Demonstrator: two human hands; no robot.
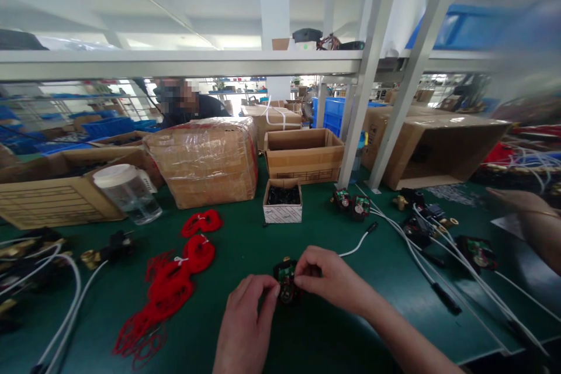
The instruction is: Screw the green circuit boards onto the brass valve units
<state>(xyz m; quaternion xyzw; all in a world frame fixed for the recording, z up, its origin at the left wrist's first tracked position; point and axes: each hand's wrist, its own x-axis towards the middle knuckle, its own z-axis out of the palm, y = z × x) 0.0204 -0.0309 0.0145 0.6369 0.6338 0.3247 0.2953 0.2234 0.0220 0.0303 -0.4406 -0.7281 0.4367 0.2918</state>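
— Since I only get your head view, where's the circuit unit [287, 287]?

— On the green surface [241, 234] right in front of me, between my hands. My left hand [248, 318] is at its left edge, my right hand [331, 280] at its right.

— Which is nearer, and how does it lie?

— Neither by much. Both sets of fingertips are at the edges, right ones slightly farther out from me. Long axis looks to run away from me, brass bit [287, 259] at the far end, so I'd say I'm working across the short way.

— Fingers?

— Thumb and forefinger drawn close on each hand. Can't tell whether either pinches a wire or just meets the rim; too small.

— Around that?

— Red cord bundles [200, 254] to the left. Small box [283, 214] of black parts beyond. Right: a black plug [372, 227] on a white cable, then a similar unit [477, 252] farther out, another person's arm [541, 231] past it. Clear jug [131, 193] back left, beside a big taped carton [210, 163]. Someone [210, 106] behind that.
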